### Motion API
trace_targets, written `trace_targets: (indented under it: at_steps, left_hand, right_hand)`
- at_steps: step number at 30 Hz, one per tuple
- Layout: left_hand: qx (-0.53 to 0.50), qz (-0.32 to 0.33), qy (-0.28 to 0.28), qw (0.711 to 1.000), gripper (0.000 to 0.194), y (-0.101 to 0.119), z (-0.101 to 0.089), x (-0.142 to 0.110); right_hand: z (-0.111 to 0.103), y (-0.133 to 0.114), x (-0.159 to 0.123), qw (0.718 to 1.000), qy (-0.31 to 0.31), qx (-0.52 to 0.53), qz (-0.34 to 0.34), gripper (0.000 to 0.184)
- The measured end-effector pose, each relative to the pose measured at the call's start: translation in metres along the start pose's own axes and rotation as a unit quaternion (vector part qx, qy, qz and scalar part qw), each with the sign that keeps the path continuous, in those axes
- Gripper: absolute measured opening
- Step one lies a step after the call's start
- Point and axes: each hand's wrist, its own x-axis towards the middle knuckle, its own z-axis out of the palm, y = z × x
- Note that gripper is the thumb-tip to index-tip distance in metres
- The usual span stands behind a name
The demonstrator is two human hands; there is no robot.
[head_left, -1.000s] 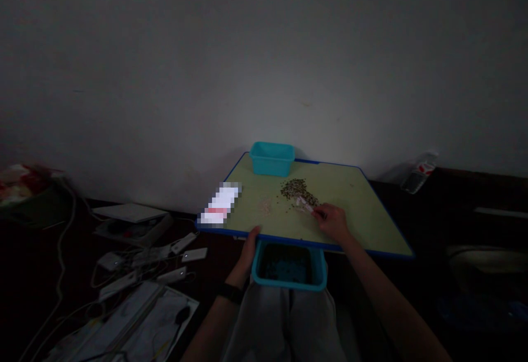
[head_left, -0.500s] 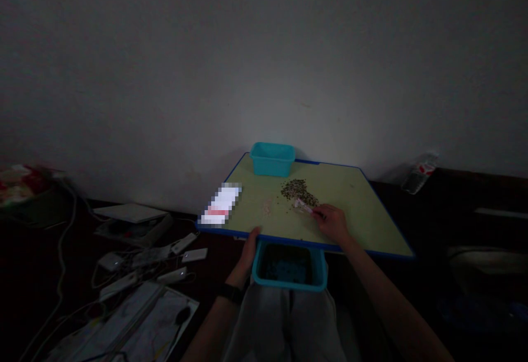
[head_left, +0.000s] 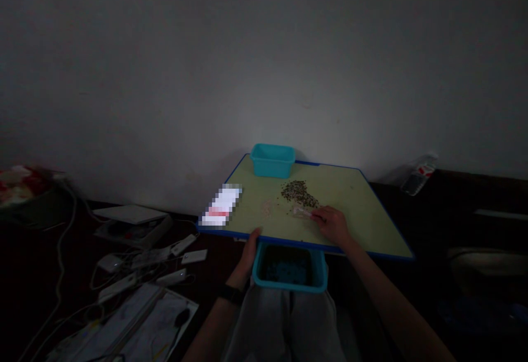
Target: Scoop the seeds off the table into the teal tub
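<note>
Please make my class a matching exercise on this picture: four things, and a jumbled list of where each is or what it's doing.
1. Left hand
2. Right hand
3. Dark-speckled heap
4. Far tub

A. Near the tabletop's middle
B. Holding a slim pale object
C. Along the far edge
D. At the near edge

Pairs: 1-D, 2-B, 3-A, 4-C

A slim, pale implement (head_left: 303, 211) is held low at the tabletop (head_left: 363, 213), its tip pointed leftward, just nearer than a loose, flat heap of small dark and pale grains (head_left: 297, 192), thinly scattered around its edges.
</note>
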Motion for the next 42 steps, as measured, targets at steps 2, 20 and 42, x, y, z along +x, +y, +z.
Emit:
trace_targets:
  at_steps: [2, 20, 42]
  left_hand:
    - [-0.002, -0.005, -0.003, 1.0, 0.041, 0.0, 0.0, 0.0]
    - [-0.009, 0.003, -0.002, 1.0, 0.038, 0.001, 0.001, 0.0]
    - [0.001, 0.001, -0.026, 1.0, 0.039, -0.004, -0.005, 0.004]
  right_hand:
    - [-0.001, 0.002, -0.002, 1.0, -0.004, 0.005, -0.008, 0.016]
    - [0.008, -0.001, 0.006, 0.999, -0.019, 0.03, -0.006, 0.018]
    - [-0.002, -0.031, -0.026, 0.998, 0.003, 0.018, -0.061, 0.023]
